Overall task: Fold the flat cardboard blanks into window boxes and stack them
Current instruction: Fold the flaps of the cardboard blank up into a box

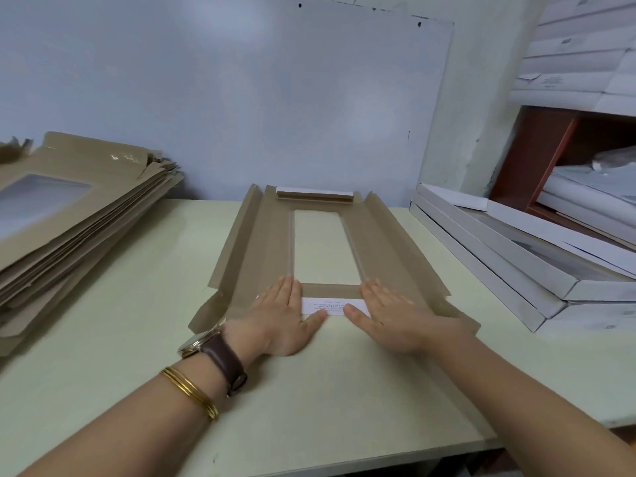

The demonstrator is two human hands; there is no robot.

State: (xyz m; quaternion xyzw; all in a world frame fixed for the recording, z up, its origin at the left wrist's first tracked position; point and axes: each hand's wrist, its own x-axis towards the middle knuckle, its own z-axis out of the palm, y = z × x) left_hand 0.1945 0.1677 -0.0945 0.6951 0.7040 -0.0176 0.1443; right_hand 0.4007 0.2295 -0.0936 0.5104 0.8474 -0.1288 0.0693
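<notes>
Spare blanks (79, 215) lay piled left, within reach. Working blank (265, 242) lay on the tabletop (137, 304), side flaps raised. My left hand (285, 315) and right hand (395, 318), both flat, gripping nothing, pressed its near flap to crease it. White boxes (499, 263) sat stacked right.

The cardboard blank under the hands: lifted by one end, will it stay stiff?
The cardboard blank probably sags, since its large window leaves narrow strips. Its side flaps, already tilted up at creases, would likely swing. It looks thin, so probably light.
</notes>
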